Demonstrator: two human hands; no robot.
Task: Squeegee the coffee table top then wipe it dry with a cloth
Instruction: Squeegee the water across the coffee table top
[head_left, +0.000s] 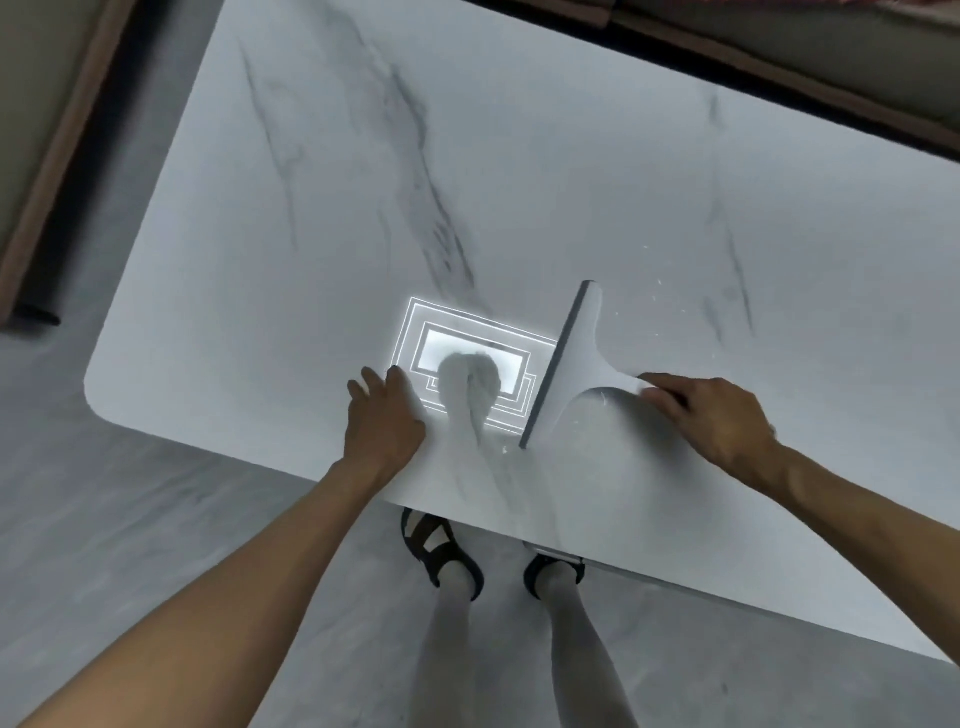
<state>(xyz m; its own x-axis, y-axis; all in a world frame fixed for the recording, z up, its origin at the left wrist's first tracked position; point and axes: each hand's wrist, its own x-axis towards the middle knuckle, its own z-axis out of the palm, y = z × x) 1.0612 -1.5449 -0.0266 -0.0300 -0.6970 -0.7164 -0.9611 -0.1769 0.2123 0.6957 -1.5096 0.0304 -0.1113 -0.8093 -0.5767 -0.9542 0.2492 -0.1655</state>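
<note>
Two arms up close: left hand (384, 415) lies flat, fingers spread, on the table (519, 182) near its front edge. Right hand (717, 421) grips the one squeegee (566, 364), blade on the top. Two sandals (441, 551) underneath.

The floor (130, 519) is pale grey with faint cloudy streaks, filling the view from 6 to 9 o'clock. The coffee table (571, 156) takes up the middle, a white marble-look slab with dark grey veins and rounded corners. From 9 to 11 o'clock a brown wooden rail (62, 156) runs on a slant, with a beige surface (31, 78) beyond it and a dark band of shadow on its table side. At 1 to 2 o'clock a second brown rail (831, 88) edges grey-beige upholstery (779, 31), with a scrap of red patterned fabric (914, 6) at the very top. The light is soft and even. One bright reflection (457, 322) of nested rectangles shines on the table top near the centre, just toward 7 o'clock.
</note>
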